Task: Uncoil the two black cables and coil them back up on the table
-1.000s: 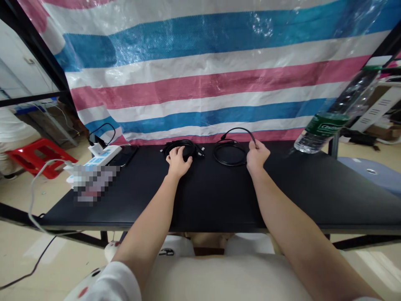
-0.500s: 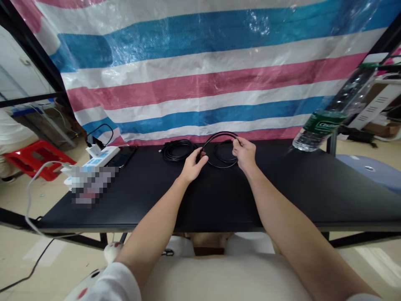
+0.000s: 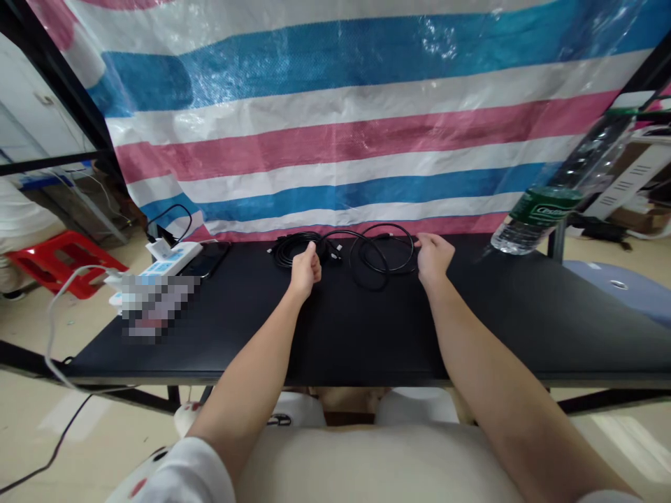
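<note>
"Operator, what lies just past your twelve o'clock?"

"Loose loops of thin black cable (image 3: pixel 381 237) on the smooth black tabletop (image 3: pixel 361 335), one strand arching toward a thick round coil of black cable (image 3: pixel 286 251) near half past eleven."

"Your bare left hand (image 3: pixel 306 271)?"

"Just in front of that coil, fingers curled into a fist, thumb up. Whether you have a strand inside is hidden."

"Your bare right hand (image 3: pixel 434 258)?"

"At one o'clock, bent, fingertips at the loops' three-o'clock edge. I cannot tell how far you have it closed, or whether it grips the cable."

"Farther out?"

"A long white power strip (image 3: pixel 175 260) at your ten o'clock; a clear plastic bottle with a green label (image 3: pixel 545 209) between one and two."
</note>
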Motion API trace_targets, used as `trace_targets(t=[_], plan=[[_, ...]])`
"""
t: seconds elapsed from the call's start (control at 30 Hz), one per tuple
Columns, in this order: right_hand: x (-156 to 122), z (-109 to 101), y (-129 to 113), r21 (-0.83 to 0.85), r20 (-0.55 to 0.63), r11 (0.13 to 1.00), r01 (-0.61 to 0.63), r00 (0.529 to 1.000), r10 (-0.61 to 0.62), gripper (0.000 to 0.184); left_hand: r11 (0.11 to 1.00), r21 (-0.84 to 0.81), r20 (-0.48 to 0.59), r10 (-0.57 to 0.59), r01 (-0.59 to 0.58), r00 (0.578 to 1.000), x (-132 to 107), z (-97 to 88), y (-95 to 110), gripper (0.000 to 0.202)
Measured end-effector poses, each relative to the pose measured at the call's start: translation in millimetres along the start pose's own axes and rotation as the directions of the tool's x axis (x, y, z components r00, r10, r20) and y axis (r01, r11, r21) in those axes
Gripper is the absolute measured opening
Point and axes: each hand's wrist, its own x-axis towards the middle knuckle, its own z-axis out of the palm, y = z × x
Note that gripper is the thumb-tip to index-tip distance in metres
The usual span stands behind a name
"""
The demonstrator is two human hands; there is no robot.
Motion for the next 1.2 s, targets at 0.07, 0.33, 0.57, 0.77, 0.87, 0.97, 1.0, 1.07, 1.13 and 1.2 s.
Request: trace_targets(t=[0.07, 0.33, 0.57, 0.77, 0.87, 0.97, 1.0, 1.07, 1.13, 1.2], plan=[[5, -5, 3, -0.112, -0.155, 0.993, -0.039, 0.988, 0.022, 0.012, 0.995, -0.094, 0.012, -0.021, 0.022, 1.0, -4, -2.7, 8, 0.056], [8, -9, 12, -0.086, -0.179, 0.982, -0.166, 0.973, 0.148, 0.01, 0.91, -0.396, 0.047, -0.117, 0.126, 0.992, -12, -10.7, 25, 0.054], [6, -12, -1, 0.113, -0.087, 0.915, -0.387, 0.914, 0.397, 0.002, 0.858, -0.503, 0.076, -0.078, 0.105, 0.994, -10, -21.7, 29, 0.056], [-15, -11, -13, -0.197, 0.482, 0.945, -0.259, 0.814, 0.324, 0.015, 0.869, -0.483, 0.128, -0.053, 0.109, 0.99, -12, -25.3, 28, 0.056], [-17, -9, -9, -0.307, 0.662, 0.95, -0.058, 0.704, 0.257, 0.017, 0.89, -0.431, 0.15, -0.091, 0.148, 0.985, -10, -23.4, 25, 0.054], [-17, -3, 1, -0.367, 0.67, 0.867, 0.339, 0.742, -0.006, 0.019, 0.912, -0.361, 0.16, -0.143, 0.193, 0.977, -6, -21.2, 22, 0.05], [-19, -1, 5, -0.386, 0.685, 0.791, 0.475, 0.722, -0.099, 0.021, 0.919, -0.34, 0.158, -0.155, 0.201, 0.975, -5, -20.4, 21, 0.05], [-24, 5, 10, -0.429, 0.747, 0.615, 0.662, 0.642, -0.17, 0.03, 0.932, -0.299, 0.153, -0.164, 0.204, 0.975, -3, -18.4, 18, 0.048], [-32, 11, 11, -0.489, 0.794, 0.477, 0.73, 0.599, -0.104, 0.034, 0.951, -0.25, 0.148, -0.151, 0.185, 0.977, -3, -15.4, 16, 0.046], [-39, 14, 10, -0.565, 0.782, 0.393, 0.725, 0.623, -0.024, 0.03, 0.97, -0.195, 0.139, -0.118, 0.144, 0.983, -3, -11.5, 13, 0.044]])
